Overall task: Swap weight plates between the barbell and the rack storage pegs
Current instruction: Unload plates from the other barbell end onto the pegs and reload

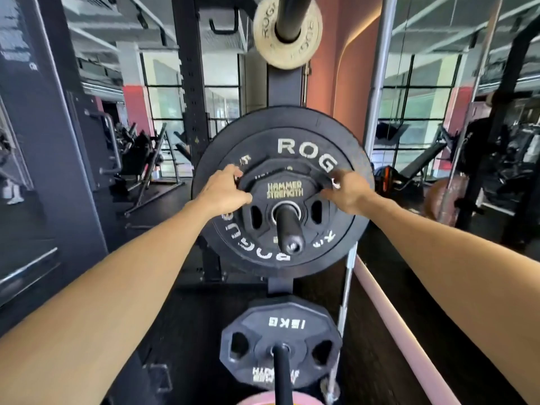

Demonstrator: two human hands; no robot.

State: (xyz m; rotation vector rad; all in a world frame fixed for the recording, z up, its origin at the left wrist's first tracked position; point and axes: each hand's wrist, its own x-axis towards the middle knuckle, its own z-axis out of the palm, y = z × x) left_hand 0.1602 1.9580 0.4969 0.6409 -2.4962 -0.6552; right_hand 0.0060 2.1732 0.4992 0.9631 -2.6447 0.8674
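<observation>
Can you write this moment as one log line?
left hand: grips small plate | right hand: grips small plate | plate: on middle peg

"HAMMER STRENGTH" on small black plate (285, 190), "ROGUE" on large plate (295, 147) and tan plate (287, 30), "15KG" on lower plate (280, 340)

A gym floor seen past the rack, lit by daylight.

I see tall windows (163, 103) with dark frames at centre left of the frame, and more panes (415, 112) at centre right, both bright. A terracotta wall (330, 62) rises in the upper middle, curving at its top with a strip of light along the edge. The ceiling (96, 27) in the upper left shows pale beams. The floor (163, 200) is dark. Benches and machines (137, 159) stand at mid left, blurred, and an inclined bench (420, 165) sits at mid right. A dark panel (38, 135) fills the left edge.
</observation>
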